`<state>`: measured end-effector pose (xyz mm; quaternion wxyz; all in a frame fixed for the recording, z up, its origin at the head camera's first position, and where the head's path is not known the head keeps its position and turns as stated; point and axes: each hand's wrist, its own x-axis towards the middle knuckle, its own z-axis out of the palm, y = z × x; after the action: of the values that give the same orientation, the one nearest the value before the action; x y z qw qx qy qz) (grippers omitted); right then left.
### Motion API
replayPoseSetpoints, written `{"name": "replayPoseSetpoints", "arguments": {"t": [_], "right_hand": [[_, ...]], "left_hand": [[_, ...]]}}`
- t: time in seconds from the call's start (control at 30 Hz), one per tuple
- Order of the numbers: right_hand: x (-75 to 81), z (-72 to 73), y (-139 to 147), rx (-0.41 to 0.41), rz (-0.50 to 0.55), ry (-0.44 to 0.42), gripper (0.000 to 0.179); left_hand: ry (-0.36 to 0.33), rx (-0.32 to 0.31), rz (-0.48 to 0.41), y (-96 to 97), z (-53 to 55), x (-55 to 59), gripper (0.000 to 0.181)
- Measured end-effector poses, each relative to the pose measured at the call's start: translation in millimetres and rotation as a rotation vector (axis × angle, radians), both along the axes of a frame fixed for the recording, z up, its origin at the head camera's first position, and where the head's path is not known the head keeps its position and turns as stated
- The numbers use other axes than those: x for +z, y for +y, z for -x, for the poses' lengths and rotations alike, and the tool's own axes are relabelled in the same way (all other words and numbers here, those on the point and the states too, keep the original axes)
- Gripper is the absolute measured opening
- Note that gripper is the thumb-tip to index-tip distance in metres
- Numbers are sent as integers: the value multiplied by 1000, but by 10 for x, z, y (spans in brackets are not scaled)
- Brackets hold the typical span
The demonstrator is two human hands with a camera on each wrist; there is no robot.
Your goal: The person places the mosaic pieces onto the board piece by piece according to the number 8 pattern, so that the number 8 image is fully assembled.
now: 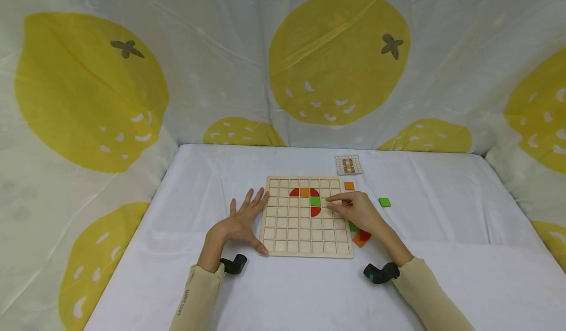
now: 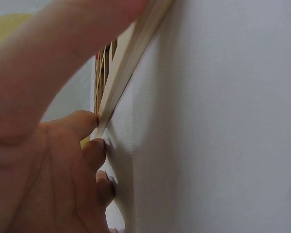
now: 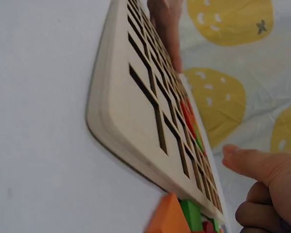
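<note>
A wooden grid board [image 1: 280, 233] lies flat on the table, with several tiles set in its upper cells. Among these are an orange square [image 1: 304, 192], a green square [image 1: 315, 201] and red rounded tiles [image 1: 315, 211]. Fingers spread, my left hand [image 1: 240, 223] rests against the board's left edge, its thumb at the near corner. Over the board's right side, my right hand [image 1: 360, 213] hovers with thumb and index finger extended beside the green square. No tile shows between those fingers. In the right wrist view, the other fingers [image 3: 259, 208] of that hand are bent.
A small pattern card [image 1: 348, 165] lies behind the board. Right of the board are an orange tile [image 1: 349, 185] and a green tile [image 1: 384, 202]. Loose green, orange and red tiles [image 1: 360, 241] lie partly under my right hand. A lemon-print cloth [image 1: 234, 75] hangs around the table.
</note>
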<state>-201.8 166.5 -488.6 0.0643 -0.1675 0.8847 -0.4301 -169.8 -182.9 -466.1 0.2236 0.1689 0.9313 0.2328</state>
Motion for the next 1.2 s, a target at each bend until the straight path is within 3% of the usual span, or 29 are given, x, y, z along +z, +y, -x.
{"name": "replayPoseSetpoints", "arguments": {"t": [0.27,0.67,0.93,1.2], "right_hand": [[72,31,329,-129,-57,7,25],[-38,107,478,-262,-83,-13,33],[-72,220,497,-267,-95,32,35],[-69,286,482,-262,-90,-32,39]], "left_hand": [[-1,-4,-2,-1,-2,-22,155],[2,-12,-10,0,-6,-7,154],[4,-3,-6,-3,-10,1,154],[5,-5,-16,-7,-9,-9,155]]}}
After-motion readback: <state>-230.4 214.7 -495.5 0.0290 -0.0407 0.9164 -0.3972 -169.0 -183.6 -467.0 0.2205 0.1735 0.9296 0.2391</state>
